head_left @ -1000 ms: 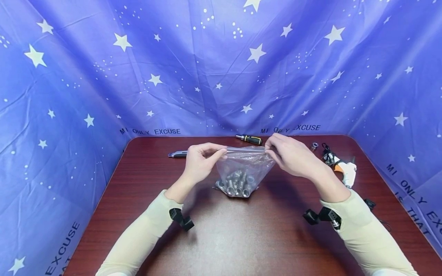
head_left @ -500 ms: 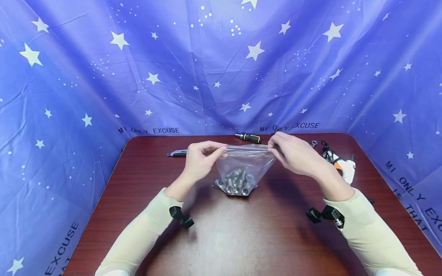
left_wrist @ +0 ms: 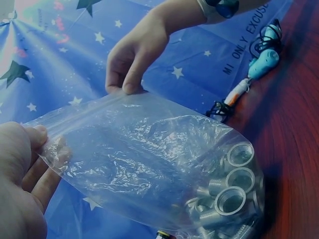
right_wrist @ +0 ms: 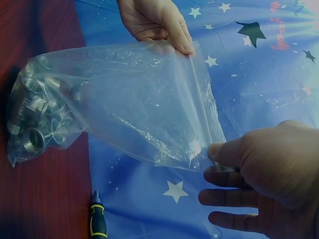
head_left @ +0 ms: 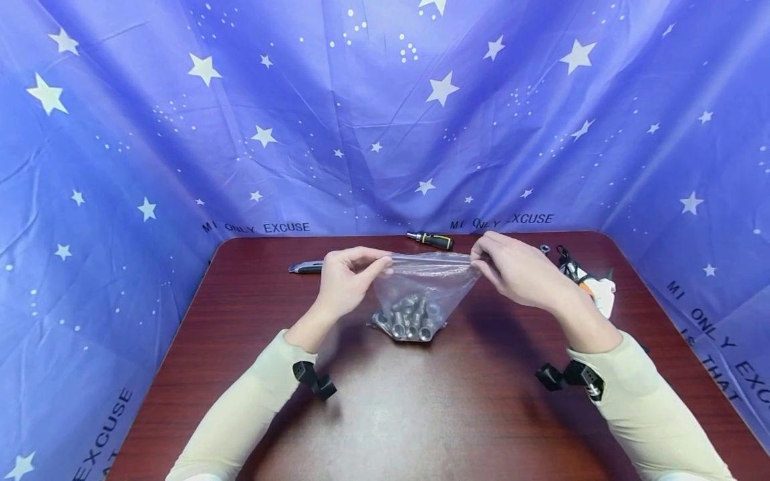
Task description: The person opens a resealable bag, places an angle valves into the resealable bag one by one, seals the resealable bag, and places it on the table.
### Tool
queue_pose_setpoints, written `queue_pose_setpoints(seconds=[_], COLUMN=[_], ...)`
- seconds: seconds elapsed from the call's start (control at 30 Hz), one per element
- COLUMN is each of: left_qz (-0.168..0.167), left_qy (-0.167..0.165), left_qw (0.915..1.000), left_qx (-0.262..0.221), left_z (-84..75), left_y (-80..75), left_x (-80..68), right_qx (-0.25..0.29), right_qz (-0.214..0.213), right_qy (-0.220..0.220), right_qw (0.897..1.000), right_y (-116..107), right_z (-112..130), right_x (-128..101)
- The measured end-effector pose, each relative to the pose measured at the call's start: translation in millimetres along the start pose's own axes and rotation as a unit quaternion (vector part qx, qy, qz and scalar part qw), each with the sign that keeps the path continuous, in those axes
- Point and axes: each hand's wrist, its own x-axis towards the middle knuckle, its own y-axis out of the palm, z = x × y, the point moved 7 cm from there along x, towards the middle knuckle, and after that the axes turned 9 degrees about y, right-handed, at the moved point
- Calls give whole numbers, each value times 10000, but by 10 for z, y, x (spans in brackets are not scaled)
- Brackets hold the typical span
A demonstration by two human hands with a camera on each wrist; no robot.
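Note:
A clear zip bag (head_left: pixel 424 284) (left_wrist: pixel 144 154) (right_wrist: pixel 134 109) stands on the dark red table (head_left: pixel 397 414), its bottom full of several metal threaded fittings (head_left: pixel 409 321) (left_wrist: pixel 232 199) (right_wrist: pixel 35 124). My left hand (head_left: pixel 351 270) (left_wrist: pixel 25 169) pinches the left end of the bag's top strip. My right hand (head_left: pixel 511 264) (right_wrist: pixel 264 169) pinches the right end. The strip is stretched taut between them, above the table.
Behind the bag lie a screwdriver (head_left: pixel 430 240) (right_wrist: pixel 97 221) with a black and yellow handle and a grey utility knife (head_left: pixel 303 268). A white and orange glue gun (head_left: pixel 592 287) (left_wrist: pixel 259 64) with its cord and a small metal nut (head_left: pixel 544 248) lie at the right. Blue star cloth (head_left: pixel 385 113) surrounds the table.
Both hands keep their pinch on the bag's top; the right hand has shifted slightly to the right, drawing the strip a little tauter. The bag's bottom stays in place.

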Motion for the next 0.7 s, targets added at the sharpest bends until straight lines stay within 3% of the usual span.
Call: queue_pose_setpoints(seconds=[0.7], left_qz=[-40], left_qy=[56], left_qw=[10000], left_qx=[-48], left_z=[10], left_y=[-35], left_x=[-34], right_qx=[77], right_qz=[210], right_qy=[236], right_qw=[9995], right_y=[-51], right_z=[-50], right_x=[-77])
